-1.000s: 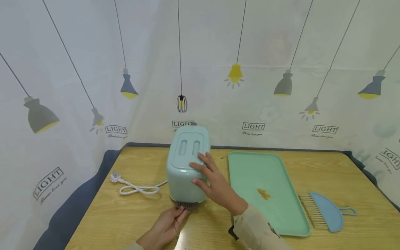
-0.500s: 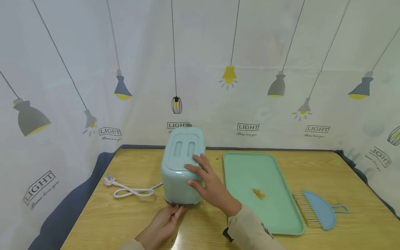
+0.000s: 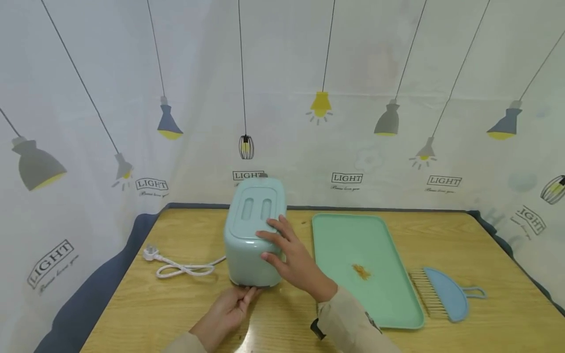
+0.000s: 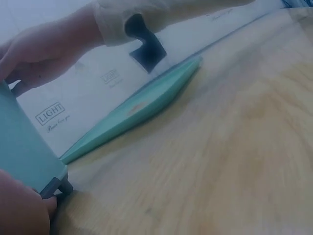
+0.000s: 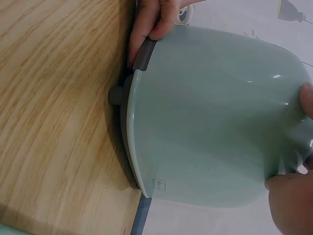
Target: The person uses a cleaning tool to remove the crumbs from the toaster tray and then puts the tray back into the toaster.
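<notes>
A pale blue-green toaster (image 3: pixel 240 262) with its slots covered by a matching lid (image 3: pixel 256 230) stands in the middle of the wooden table. At its lower front edge, my left hand (image 3: pixel 227 311) pinches the dark grey front end of the crumb tray (image 5: pixel 144 55). Only that front end shows, flush with the toaster's base; the remainder is hidden underneath. My right hand (image 3: pixel 300 264) rests spread over the toaster's near right top corner, fingertips on the lid and thumb on the front face. A grey foot (image 5: pixel 116 95) shows beneath the body in the right wrist view.
Right of the toaster lies a green tray (image 3: pixel 348 240) holding a small pile of brown crumbs (image 3: pixel 361 271). Beside it is a blue brush (image 3: pixel 449 296) with pale bristles. The toaster's white cord (image 3: pixel 185 269) lies looped on the left, ending in a plug (image 3: pixel 150 253).
The crumb tray, which stuck out at the front one second ago, has slid into the toaster's base under my left hand. My right hand has stayed on the toaster; the view shifted slightly.
</notes>
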Demonstrator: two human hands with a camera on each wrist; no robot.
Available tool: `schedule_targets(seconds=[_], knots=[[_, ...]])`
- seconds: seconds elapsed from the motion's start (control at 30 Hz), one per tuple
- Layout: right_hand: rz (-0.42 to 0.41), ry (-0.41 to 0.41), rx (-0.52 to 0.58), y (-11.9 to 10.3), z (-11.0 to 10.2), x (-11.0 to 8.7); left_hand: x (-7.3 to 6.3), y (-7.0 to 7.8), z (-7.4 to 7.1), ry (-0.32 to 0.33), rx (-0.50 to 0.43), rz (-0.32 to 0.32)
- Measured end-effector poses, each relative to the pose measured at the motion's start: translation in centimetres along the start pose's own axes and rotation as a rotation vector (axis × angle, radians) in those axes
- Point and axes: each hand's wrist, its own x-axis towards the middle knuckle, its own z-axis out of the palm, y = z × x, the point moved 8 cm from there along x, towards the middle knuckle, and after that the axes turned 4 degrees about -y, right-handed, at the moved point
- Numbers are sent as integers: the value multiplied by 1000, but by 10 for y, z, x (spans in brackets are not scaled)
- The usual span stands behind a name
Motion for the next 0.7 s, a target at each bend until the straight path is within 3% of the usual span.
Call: schedule_targets(seconds=[0.13,0.37,0.6,0.7], knots=[[23,-27,11,-1,3,1,-3,-2,-3,-29,15,0],[109,-73,40,8,8,-9,-17,-12,4,-167,-119,-151],[80,-109,-20,6,3,-6,-24,-8,4,-172,-12,-126],[100,-140,14,6,-1,-5,-30,-9,8,-193,-18,-142]])
